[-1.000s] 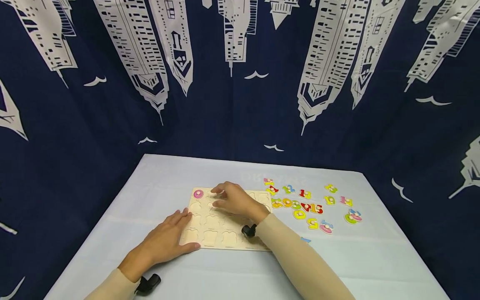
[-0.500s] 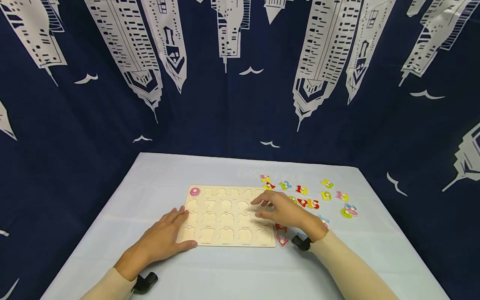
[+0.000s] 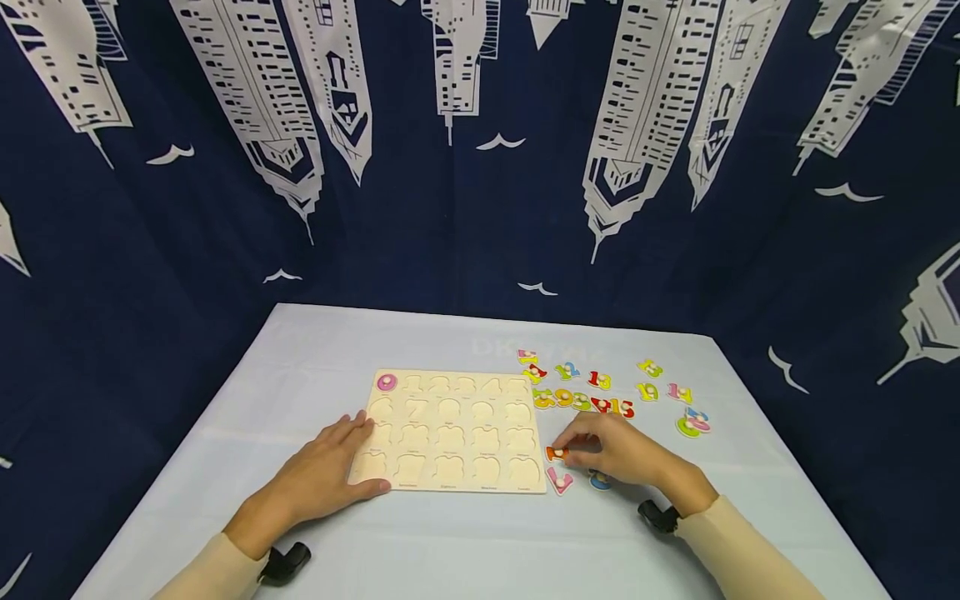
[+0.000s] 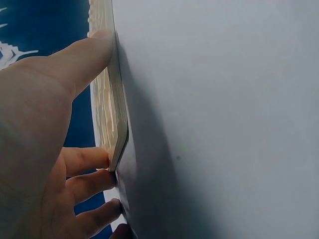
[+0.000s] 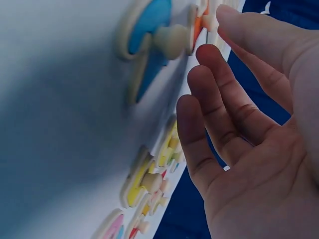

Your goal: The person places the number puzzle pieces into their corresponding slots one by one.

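A pale wooden number puzzle board [image 3: 432, 425] lies on the table. At its near left corner, my left hand [image 3: 315, 471] rests with fingers along the side edge and the thumb on the near edge, as the left wrist view also shows at the wood [image 4: 119, 114]. My right hand [image 3: 615, 450] pinches at the knob of an orange number puzzle piece [image 3: 555, 453] just right of the board. Its other fingers are extended in the right wrist view. Beneath that hand lies a blue piece [image 5: 152, 25]. A pink piece [image 3: 559, 481] lies beside the board's near right corner.
Several colourful knobbed number pieces [image 3: 602, 406] spread over the white table [image 3: 450, 550] to the right of the board. A pink round piece [image 3: 387, 382] sits in the board's far left recess. A dark blue cloth [image 3: 420, 250] with white buildings hangs behind.
My right hand has moved from above the board, rightward and toward me, down to the orange number puzzle piece. My left hand has stayed at the board's corner.
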### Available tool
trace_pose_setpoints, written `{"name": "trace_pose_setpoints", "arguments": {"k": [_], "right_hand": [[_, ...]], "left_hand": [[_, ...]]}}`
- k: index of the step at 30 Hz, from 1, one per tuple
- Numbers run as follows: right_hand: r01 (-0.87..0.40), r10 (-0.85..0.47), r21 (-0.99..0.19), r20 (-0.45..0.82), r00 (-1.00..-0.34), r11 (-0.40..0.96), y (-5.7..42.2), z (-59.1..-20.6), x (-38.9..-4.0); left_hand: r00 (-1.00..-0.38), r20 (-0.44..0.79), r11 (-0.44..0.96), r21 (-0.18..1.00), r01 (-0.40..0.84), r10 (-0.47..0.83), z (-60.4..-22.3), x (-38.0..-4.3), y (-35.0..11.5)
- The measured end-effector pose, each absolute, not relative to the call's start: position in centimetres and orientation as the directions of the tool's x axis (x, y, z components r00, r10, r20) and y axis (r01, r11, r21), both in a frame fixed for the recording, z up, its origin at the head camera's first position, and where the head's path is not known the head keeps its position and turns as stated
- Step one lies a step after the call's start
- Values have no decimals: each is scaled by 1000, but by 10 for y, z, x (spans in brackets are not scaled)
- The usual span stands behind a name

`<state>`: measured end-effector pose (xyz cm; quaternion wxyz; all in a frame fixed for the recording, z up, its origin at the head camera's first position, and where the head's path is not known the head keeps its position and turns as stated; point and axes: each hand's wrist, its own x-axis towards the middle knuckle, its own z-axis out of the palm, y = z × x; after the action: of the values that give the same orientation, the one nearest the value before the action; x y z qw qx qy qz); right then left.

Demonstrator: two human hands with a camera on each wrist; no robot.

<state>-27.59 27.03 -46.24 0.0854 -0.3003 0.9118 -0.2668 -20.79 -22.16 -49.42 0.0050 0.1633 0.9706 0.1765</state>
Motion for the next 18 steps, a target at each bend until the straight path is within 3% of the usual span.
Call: {"name": "trace_pose_setpoints", "arguments": {"k": [18], "right_hand": [[-531,-597,-538,63,-800,655,261,-471,-279]], "left_hand": [[-946,51,888,331,319,321,-496,-209,-222]]}}
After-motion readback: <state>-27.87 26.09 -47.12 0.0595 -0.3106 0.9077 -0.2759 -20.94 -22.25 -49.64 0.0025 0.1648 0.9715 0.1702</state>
